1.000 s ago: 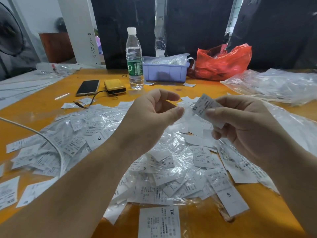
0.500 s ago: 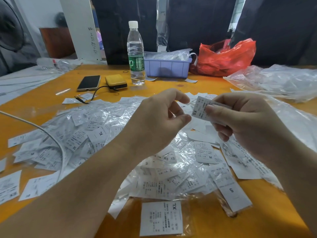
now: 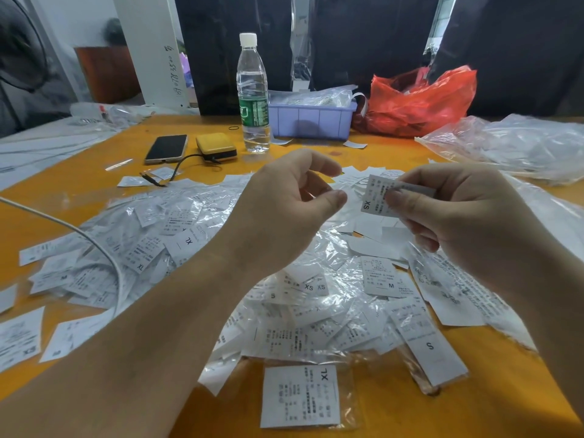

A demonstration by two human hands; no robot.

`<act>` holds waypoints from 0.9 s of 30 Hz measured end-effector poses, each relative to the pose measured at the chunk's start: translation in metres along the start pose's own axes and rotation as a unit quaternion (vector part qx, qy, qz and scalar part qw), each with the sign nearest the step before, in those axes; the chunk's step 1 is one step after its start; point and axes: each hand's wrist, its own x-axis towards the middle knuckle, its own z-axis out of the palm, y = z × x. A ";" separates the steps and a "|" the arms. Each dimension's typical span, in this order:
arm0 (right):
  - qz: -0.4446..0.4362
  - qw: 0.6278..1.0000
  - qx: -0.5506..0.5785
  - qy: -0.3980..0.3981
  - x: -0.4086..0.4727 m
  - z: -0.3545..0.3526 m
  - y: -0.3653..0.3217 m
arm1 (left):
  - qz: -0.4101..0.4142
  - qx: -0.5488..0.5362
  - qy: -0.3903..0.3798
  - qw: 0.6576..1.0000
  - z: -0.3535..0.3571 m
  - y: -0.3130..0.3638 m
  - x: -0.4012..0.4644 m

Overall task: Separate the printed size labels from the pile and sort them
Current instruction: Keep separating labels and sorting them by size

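Right hand (image 3: 455, 216) pinching an XS label (image 3: 377, 197) between thumb and fingers, above the far side of the pile (image 3: 284, 279) on the orange table (image 3: 79, 172). Left hand (image 3: 284, 200) just beside, apart from it, fingers curled, holding nothing. Label likely featherlight, thin, limp and slick; best pinched at an edge or corner, clear of neighbouring plastic sleeves (image 3: 331, 254).

A garment packing workshop: size labels (image 3: 377, 276) heaped on an orange worktable (image 3: 395, 415).
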 end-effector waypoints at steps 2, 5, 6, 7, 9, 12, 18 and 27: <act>-0.005 1.000 -0.011 0.002 0.000 0.000 0.000 | -0.003 -0.004 0.002 1.000 0.000 0.000 0.000; -0.005 1.000 -0.013 0.006 0.000 0.000 -0.001 | -0.005 -0.006 0.003 1.000 0.000 -0.001 0.001; -0.005 1.000 -0.014 0.004 0.000 0.000 -0.001 | -0.005 -0.007 0.003 1.000 0.000 0.000 0.001; -0.005 1.000 -0.017 0.001 0.000 0.000 -0.001 | -0.005 -0.007 0.002 1.000 0.000 0.000 0.001; -0.004 1.000 -0.023 -0.009 0.000 0.001 -0.001 | -0.005 -0.012 -0.001 1.000 0.000 0.000 0.000; 0.017 1.000 0.004 -0.026 0.000 0.004 0.001 | -0.004 -0.017 -0.010 1.000 0.001 0.001 0.000; 0.086 0.990 0.081 -0.080 0.002 0.006 0.002 | -0.003 -0.040 -0.020 0.999 0.001 0.001 0.000; 0.082 0.983 0.090 -0.140 0.002 0.006 0.002 | -0.008 -0.044 -0.052 0.998 0.001 -0.002 0.001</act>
